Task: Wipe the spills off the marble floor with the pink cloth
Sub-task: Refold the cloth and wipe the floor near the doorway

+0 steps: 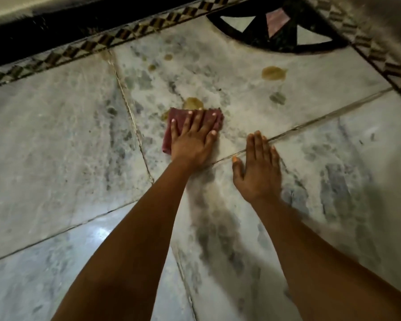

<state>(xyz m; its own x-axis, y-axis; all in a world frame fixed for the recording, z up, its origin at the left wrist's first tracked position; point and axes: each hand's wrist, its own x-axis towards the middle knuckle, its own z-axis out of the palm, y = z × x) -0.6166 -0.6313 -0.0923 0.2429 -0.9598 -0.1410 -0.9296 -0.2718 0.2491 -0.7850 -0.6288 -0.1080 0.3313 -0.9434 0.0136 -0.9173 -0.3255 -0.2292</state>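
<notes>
**Ask:** Where was the folded pink cloth (181, 121)?

**Tell:** It lay flat on the grey marble floor (56, 135), under your left hand (192, 140). Your fingers were straight and spread, pressing down on it, not curled round it.

**Ask:** And the other hand?

**Tell:** Your right hand (257, 167) was just beside the cloth, on its right and a bit closer to you. It was flat too and held nothing. It looked like it rested on the floor, but it was a little blurry.

**Ask:** Which way was the mess?

**Tell:** Straight past the cloth. A round brown puddle (193, 103) touched the cloth's far edge, right by your left fingertips. That edge ran side to side, so I think one push away from you would cover it. A bigger brown puddle (273, 72) sat well past the cloth, off to its right. Two small brown spots (168, 57) sat further past it.
</notes>
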